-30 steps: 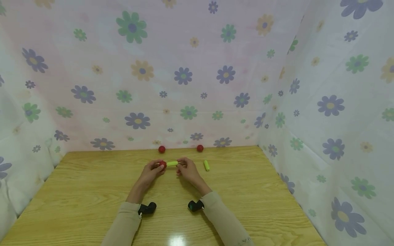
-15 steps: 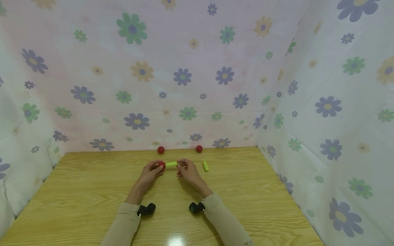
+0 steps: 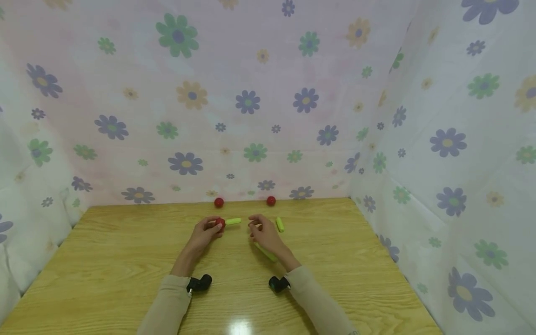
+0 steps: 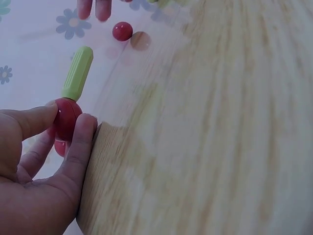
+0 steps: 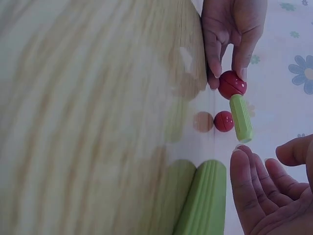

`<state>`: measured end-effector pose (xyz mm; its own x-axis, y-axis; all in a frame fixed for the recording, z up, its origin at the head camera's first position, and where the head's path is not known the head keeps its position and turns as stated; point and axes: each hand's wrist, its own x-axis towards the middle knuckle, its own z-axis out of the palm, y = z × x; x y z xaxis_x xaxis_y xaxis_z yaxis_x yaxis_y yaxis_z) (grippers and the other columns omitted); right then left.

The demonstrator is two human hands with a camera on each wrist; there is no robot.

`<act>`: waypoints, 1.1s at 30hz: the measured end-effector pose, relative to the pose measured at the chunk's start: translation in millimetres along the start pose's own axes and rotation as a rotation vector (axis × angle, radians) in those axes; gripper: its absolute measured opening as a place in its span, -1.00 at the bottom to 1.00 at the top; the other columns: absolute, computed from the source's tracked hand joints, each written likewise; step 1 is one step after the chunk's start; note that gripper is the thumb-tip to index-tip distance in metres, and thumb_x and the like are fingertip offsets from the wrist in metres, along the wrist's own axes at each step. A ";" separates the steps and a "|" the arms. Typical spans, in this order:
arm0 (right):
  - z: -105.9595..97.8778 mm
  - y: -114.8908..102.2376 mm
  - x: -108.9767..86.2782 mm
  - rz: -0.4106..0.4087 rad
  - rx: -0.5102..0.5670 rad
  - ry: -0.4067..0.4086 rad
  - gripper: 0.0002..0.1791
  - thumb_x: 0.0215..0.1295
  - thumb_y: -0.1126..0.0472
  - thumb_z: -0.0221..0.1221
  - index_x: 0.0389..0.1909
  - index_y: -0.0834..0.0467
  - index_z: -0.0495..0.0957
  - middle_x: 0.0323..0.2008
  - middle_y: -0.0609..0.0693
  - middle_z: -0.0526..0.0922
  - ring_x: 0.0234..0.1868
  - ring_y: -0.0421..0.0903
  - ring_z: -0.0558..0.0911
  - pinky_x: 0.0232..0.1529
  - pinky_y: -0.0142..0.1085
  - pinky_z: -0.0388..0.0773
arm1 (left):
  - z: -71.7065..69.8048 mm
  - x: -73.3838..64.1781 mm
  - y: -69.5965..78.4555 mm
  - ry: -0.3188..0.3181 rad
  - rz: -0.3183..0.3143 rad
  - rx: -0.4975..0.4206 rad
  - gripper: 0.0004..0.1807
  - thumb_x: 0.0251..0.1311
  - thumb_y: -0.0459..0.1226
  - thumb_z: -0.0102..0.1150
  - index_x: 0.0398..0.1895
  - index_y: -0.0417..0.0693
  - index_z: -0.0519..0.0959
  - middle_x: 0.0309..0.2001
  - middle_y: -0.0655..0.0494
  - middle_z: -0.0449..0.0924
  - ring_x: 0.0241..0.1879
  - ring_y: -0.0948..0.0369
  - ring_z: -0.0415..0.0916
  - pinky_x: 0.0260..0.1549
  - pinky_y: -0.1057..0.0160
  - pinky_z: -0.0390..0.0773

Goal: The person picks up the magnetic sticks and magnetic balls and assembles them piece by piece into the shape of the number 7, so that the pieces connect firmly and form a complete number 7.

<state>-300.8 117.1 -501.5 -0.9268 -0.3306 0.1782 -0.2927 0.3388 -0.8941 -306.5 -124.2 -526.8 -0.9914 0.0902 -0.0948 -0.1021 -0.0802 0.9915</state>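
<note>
My left hand (image 3: 202,236) pinches a red ball (image 4: 67,120) between thumb and fingers. Out of the ball sticks a ribbed light-green rod (image 4: 78,73), its free end pointing right, toward my other hand. A short gap separates that end from my right hand (image 3: 266,236), whose fingers are loosely bent with nothing between them. Partly hidden below the right hand and wrist, a longer green rod (image 3: 266,253) lies on the table; in the right wrist view this ribbed rod (image 5: 205,200) looms close beside the fingers.
Two more red balls, a left one (image 3: 219,202) and a right one (image 3: 271,201), sit along the back edge of the wooden table (image 3: 125,260). A short green rod (image 3: 280,224) lies just right of my right hand. Flowered cloth (image 3: 251,70) hangs behind and at both sides.
My right hand has come off the rod's free end and shifted right. The longer green rod below it now shows. My left hand keeps holding the ball in nearly the same place.
</note>
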 end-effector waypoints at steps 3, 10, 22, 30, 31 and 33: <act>-7.4 1.9 -0.9 -0.001 0.002 -0.001 -0.62 0.64 0.28 -0.01 0.31 0.41 0.40 0.06 0.39 0.57 -0.18 0.21 0.69 -0.23 -0.12 0.80 | 0.0 1.4 1.3 0.010 -0.004 0.000 -0.55 0.53 -0.44 0.05 0.41 -0.40 0.34 0.12 -0.23 0.45 -0.11 0.24 0.65 -0.09 0.41 0.74; -24.6 11.6 -1.4 -0.001 -0.031 0.050 -0.62 0.64 0.28 -0.01 0.30 0.41 0.41 0.06 0.38 0.58 -0.22 0.15 0.69 -0.31 -0.32 0.73 | -5.1 3.7 1.8 -0.005 0.002 -0.003 -0.53 0.54 -0.41 0.06 0.42 -0.42 0.33 0.10 -0.20 0.46 -0.12 0.25 0.67 -0.07 0.41 0.74; -54.9 21.2 6.0 0.044 0.063 0.098 -0.63 0.63 0.37 -0.04 0.29 0.52 0.37 0.08 0.57 0.50 -0.16 0.50 0.62 -0.20 0.23 0.73 | -9.9 8.8 0.5 -0.041 0.055 0.078 -0.52 0.48 -0.41 0.16 0.38 -0.45 0.40 0.07 -0.22 0.54 -0.12 0.25 0.70 -0.02 0.32 0.76; -63.3 36.3 14.2 0.067 0.057 0.201 -0.67 0.63 0.34 -0.01 0.24 0.46 0.45 0.03 0.46 0.58 -0.27 0.28 0.68 -0.39 -0.22 0.74 | -10.2 10.1 2.5 -0.043 0.043 0.066 -0.55 0.50 -0.41 0.13 0.35 -0.47 0.42 0.03 -0.21 0.57 -0.11 0.21 0.72 -0.02 0.32 0.76; -64.1 37.0 15.1 0.068 0.064 0.210 -0.67 0.62 0.34 0.00 0.23 0.46 0.46 0.03 0.46 0.58 -0.29 0.24 0.68 -0.41 -0.27 0.72 | -10.3 10.1 2.9 -0.045 0.045 0.061 -0.55 0.50 -0.41 0.13 0.35 -0.49 0.42 0.03 -0.23 0.57 -0.12 0.20 0.73 -0.02 0.31 0.76; -65.4 38.7 17.0 0.077 0.072 0.222 -0.68 0.62 0.35 0.00 0.23 0.46 0.47 0.03 0.46 0.59 -0.33 0.14 0.68 -0.45 -0.36 0.67 | -10.7 9.9 3.5 -0.048 0.047 0.058 -0.55 0.50 -0.43 0.12 0.35 -0.51 0.40 0.04 -0.26 0.56 -0.12 0.18 0.73 -0.01 0.30 0.76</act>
<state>-343.3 182.2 -506.2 -0.9770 -0.1018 0.1872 -0.2091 0.2888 -0.9343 -317.6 -134.2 -525.2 -0.9898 0.1352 -0.0452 -0.0494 -0.0277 0.9984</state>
